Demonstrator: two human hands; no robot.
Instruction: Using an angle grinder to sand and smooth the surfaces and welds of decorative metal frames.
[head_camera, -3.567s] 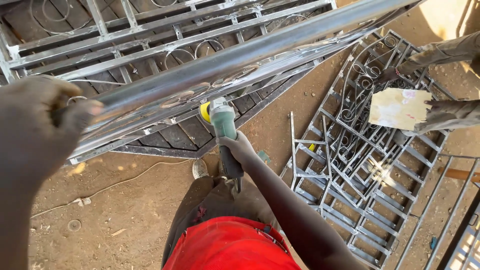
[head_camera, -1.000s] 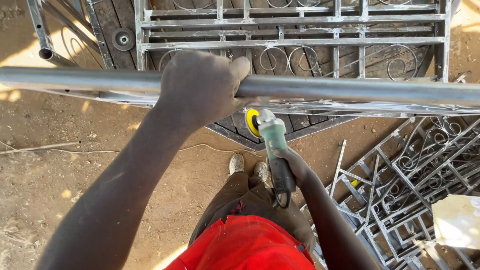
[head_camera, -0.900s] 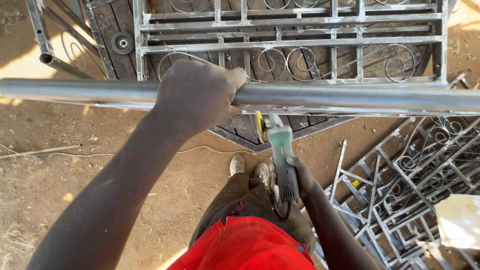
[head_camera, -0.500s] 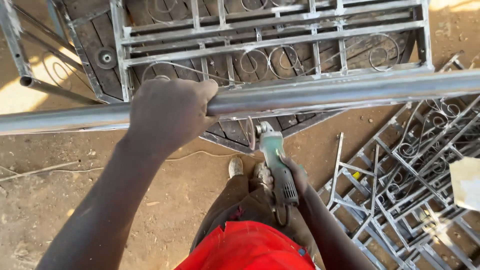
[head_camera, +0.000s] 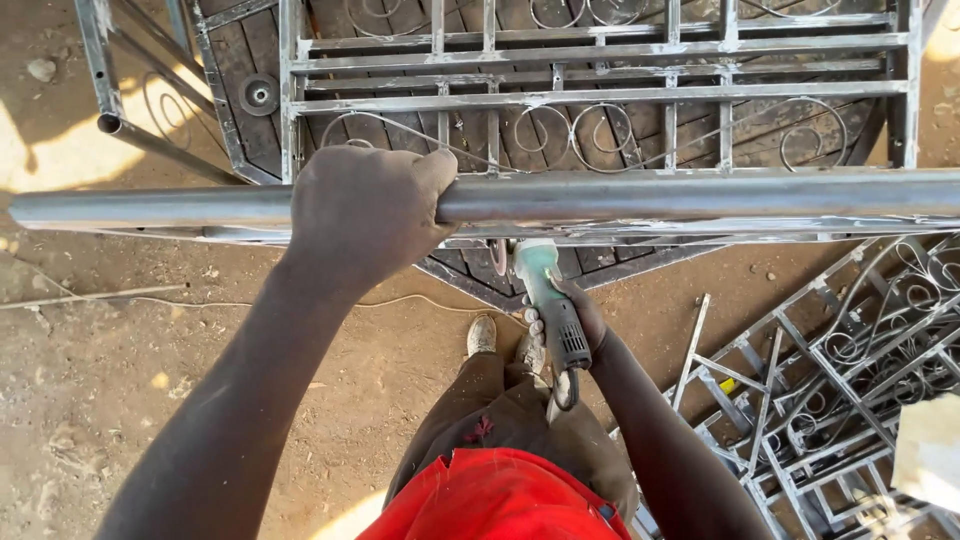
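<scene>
Two hands working on one long steel pipe over a dirt floor.

The left hand (head_camera: 365, 215) is wrapping its grip closed around the grey steel pipe (head_camera: 700, 195), which is running level across the view. Just below and right of that grip, the right hand (head_camera: 572, 322) is clamping the green-and-black angle grinder (head_camera: 548, 300), its head touching the pipe's underside. Beyond the left grip one scrolled metal gate (head_camera: 600, 90) is lying flat; right of the grinder grip a second grille (head_camera: 840, 400) is lying, with one pale flat package (head_camera: 930, 455) at its edge.
</scene>
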